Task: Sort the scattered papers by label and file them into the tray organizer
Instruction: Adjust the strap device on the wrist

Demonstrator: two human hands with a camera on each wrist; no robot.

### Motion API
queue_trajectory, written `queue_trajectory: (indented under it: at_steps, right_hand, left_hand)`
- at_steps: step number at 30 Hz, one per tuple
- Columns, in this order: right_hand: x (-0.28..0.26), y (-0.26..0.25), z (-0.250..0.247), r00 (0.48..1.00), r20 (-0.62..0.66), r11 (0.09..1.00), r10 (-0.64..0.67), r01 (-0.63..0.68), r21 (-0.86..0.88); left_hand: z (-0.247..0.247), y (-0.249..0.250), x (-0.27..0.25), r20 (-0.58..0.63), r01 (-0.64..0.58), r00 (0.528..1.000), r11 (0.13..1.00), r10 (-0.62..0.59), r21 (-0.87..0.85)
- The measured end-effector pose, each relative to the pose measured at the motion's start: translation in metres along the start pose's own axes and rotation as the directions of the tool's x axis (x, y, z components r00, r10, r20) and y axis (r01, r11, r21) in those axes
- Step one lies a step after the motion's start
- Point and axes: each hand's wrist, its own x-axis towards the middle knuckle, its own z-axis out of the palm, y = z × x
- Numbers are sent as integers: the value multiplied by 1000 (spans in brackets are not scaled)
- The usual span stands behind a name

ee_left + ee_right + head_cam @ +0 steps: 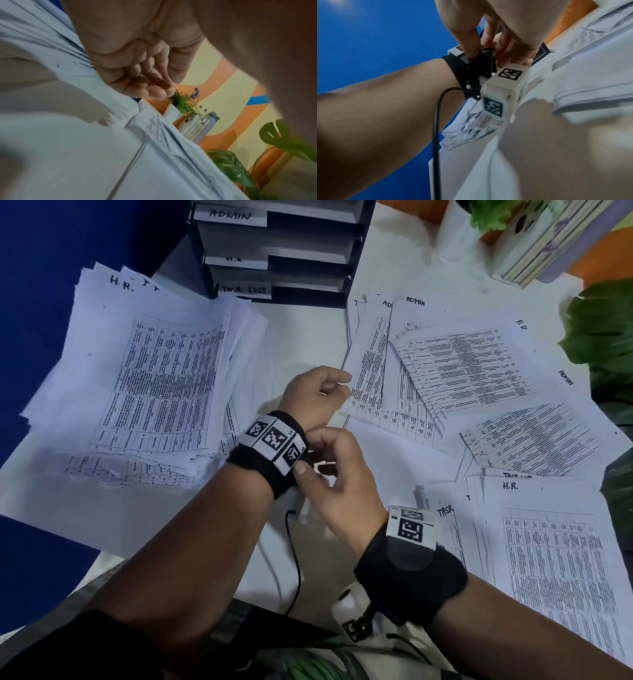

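The tray organizer (274, 254) is showing three handwritten slot labels: "ADMIN" on top, "H.R." in the middle, "TASK LIST" at the bottom. The left paper stack (144, 378) is reading "H.R." at its far corner. The far right sheets (445, 364) are carrying "ADMIN" and "H.R.". The near right stack (548, 559) is displaying "H.R."; beside it, "TASK".

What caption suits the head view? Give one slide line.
Right hand adjusts the left wrist's strap; labelled papers lie scattered before the tray organizer.

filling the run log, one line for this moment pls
right hand: grips left wrist camera mount | left hand: holds nothing | papers: unfiled
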Motion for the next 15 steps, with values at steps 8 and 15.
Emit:
queue_trajectory:
  at_steps: [8, 15]
  right_hand:
    - [19, -52, -18, 995, 88, 995, -44, 51, -83]
    - [22, -95, -28, 997, 50, 993, -54, 59, -106]
  left_hand:
    - [-13, 51, -2, -81, -101, 992, 993, 96, -63]
    - [-22, 104, -10, -65, -169, 984, 981, 163, -98]
